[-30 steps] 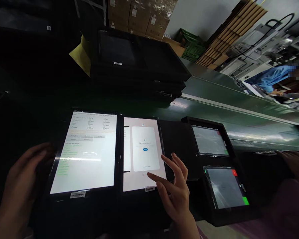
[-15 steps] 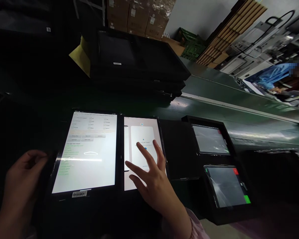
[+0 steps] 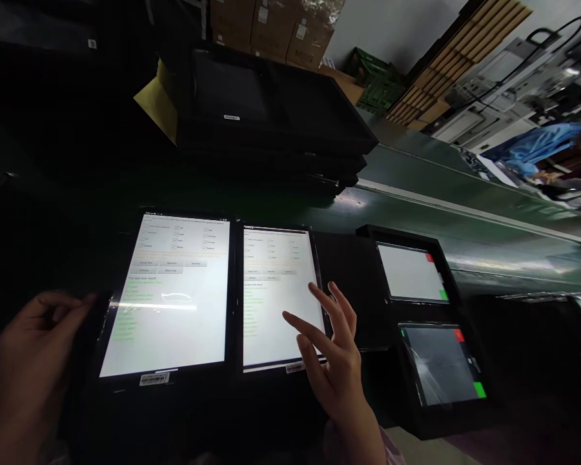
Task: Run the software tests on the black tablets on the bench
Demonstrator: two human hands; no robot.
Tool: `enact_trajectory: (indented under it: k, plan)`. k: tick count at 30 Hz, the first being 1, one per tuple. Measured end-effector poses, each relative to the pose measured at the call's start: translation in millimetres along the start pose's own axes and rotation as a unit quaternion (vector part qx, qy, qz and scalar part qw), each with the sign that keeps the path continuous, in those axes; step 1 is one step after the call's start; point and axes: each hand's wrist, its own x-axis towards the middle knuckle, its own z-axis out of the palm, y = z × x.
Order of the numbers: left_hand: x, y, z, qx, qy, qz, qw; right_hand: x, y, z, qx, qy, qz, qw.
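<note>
My right hand [image 3: 336, 349] hovers over the lower right of a lit tablet [image 3: 266, 323], fingers spread, holding nothing. That tablet's screen has a white page with checkboxes, grey buttons and green text lines. To its left lies a second lit tablet [image 3: 188, 329] with a similar page and a barcode label [image 3: 155, 378] at its bottom edge. Beside this left tablet is my left hand [image 3: 36, 339], its fingers curled and thumb against them; whatever they may hold is hidden in the dark.
On the right, a black tray [image 3: 445, 258] carries two lit tablets with red and green corner marks. Stacked black trays [image 3: 290, 110] holding dark tablets stand at the back, beside a yellow sheet [image 3: 157, 106]. Cardboard boxes [image 3: 281, 29] and a green crate [image 3: 377, 81] lie beyond.
The right tablet's screen has switched from app cards to the checkbox page. My right hand has moved right and down. The upper tablet in the right tray has turned brighter, with a green corner.
</note>
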Motion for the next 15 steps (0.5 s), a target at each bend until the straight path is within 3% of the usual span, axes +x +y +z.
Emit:
enact_trajectory:
  k: [6,12,15]
  plan:
    - [2.7,-7.6,-2.7,0.014,-0.016,-0.008,1.000,-2.7,4.5,-4.9,0.021,0.000,-0.013,1.000]
    - [11.9,-17.4,-5.7,-0.036,-0.045,-0.003,0.998,-19.9,11.9,-19.7,0.090,-0.036,-0.063,0.993]
    - [3.2,-16.3,-13.4,-0.098,-0.134,0.045,0.985,-26.6,16.1,-20.3,0.071,-0.056,-0.059,0.994]
